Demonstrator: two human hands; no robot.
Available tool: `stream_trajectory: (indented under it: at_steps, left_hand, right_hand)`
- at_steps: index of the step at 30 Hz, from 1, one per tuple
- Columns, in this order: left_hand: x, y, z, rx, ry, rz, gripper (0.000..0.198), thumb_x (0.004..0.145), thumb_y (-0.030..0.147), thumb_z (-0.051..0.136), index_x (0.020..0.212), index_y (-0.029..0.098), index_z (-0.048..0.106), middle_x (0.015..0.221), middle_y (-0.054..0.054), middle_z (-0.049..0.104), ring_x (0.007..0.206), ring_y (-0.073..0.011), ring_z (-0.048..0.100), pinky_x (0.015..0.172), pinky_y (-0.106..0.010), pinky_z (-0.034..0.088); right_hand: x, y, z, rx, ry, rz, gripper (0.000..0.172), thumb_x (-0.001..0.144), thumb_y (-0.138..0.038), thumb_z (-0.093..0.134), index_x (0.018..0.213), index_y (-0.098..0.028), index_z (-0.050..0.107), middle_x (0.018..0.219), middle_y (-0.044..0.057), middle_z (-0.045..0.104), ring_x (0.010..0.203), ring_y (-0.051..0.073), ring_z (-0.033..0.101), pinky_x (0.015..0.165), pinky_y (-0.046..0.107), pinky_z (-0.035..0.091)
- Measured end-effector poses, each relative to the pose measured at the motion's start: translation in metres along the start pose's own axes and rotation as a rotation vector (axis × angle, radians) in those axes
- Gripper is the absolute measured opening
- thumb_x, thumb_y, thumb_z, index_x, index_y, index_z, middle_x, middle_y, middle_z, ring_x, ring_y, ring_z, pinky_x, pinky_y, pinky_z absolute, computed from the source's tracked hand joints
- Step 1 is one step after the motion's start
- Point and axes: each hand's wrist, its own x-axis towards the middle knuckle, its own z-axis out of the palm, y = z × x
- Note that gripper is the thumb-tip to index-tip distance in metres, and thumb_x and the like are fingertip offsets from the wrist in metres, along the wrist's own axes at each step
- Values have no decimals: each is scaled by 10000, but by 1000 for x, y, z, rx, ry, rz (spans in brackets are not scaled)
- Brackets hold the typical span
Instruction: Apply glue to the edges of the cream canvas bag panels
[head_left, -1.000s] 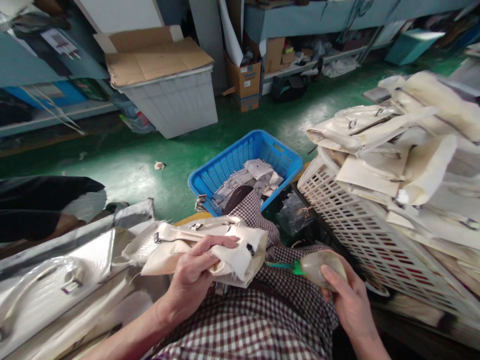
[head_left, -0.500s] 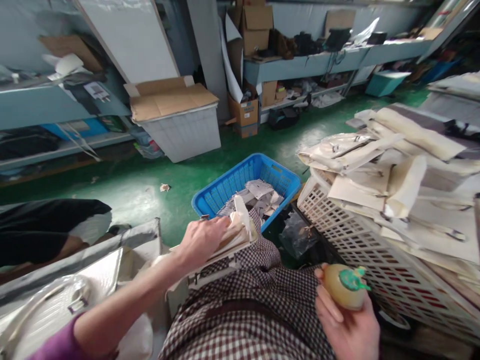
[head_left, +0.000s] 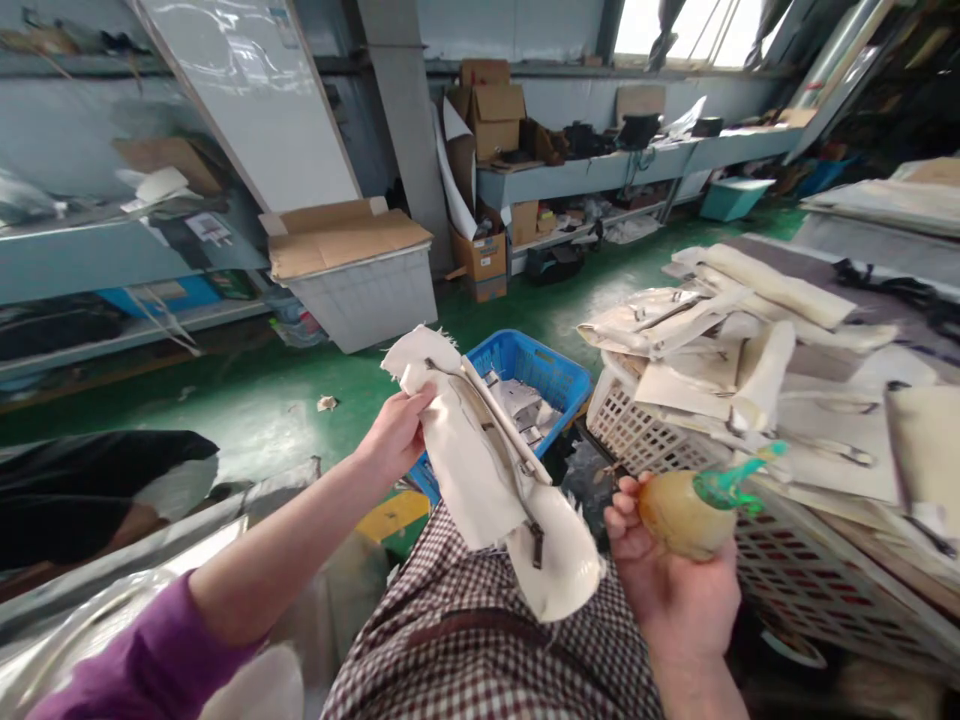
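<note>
Brown cardboard (head_left: 352,240) lies atop a pale bin (head_left: 367,302).

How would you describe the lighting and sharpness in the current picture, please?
In the head view, the window is washed out white; in the head view, glare streaks the green floor; in the head view, the pale piece and bottle read fairly clearly, while the lower-left edge looks stretched and soft.

L hand (head_left: 399,432) raised cream pc (head_left: 465,470); btl (head_left: 679,515) now points R, was L.
</note>
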Motion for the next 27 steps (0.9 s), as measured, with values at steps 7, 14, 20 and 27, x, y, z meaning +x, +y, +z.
stream_trajectory:
  at_steps: [7,14,20,27]
  left_hand:
    - [-36,-23,-12,-143,80,-112,221,976,41,440,853,69,622,666,-52,683,464,-87,628,438,-150,548]
    - [-71,-51,-33,-253,201,-184,156,955,41,493,880,81,624,714,-55,681,496,-80,621,472,-146,561]
    - [-73,-57,-56,164,-89,306,330,898,309,698,1191,217,577,1171,-80,656,1055,-200,662,866,-302,598]
    - [-45,-36,-47,1168,-808,1170,766,838,456,746,1467,208,386,1419,-192,548,1401,-345,420,1198,-605,229]
  right_hand:
    - [-6,17,5,30,-114,-138,563,800,-655,592,1084,-179,687,1012,64,694,879,192,663,804,304,622]
    - [-1,14,8,-86,-414,-42,624,686,-695,686,1088,-222,626,836,-22,551,421,48,270,500,295,498]
    - [5,17,15,-59,-424,106,530,714,-612,701,1042,-205,609,790,-60,467,426,16,28,398,236,288]
    - [11,17,15,-134,-432,129,562,738,-636,668,1092,-204,618,806,-55,477,418,25,37,375,245,263]
